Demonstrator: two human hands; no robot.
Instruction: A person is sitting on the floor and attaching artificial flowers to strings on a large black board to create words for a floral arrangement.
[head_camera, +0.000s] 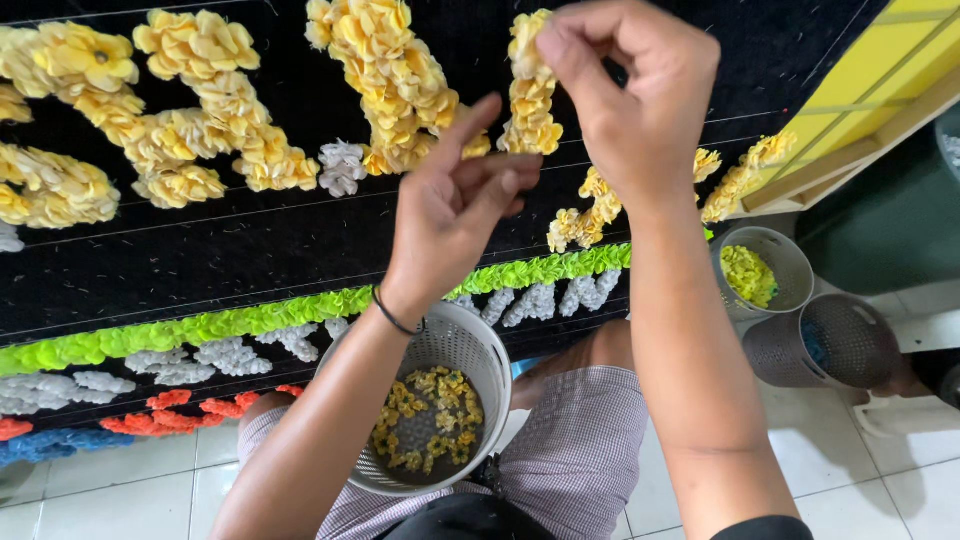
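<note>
Up top, the right hand (625, 95) pinches a ruffled yellow flower (527, 45) against the black board (250, 240); the left hand (455, 205), just below, hovers with loose fingers and an empty grip.

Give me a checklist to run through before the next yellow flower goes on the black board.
1. Right hand at the yellow flower column: ok, fingertips pinch its top.
2. Left hand free: cannot tell, fingers curled, anything in them is hidden.
3. Flower supply: ok, white basket on the lap holds yellow flowers.
4. Basket steady: cannot tell, its base is hidden.
5. Bare black board beside the column: ok.
6. Spare baskets within reach: ok, on the floor at right.
</note>
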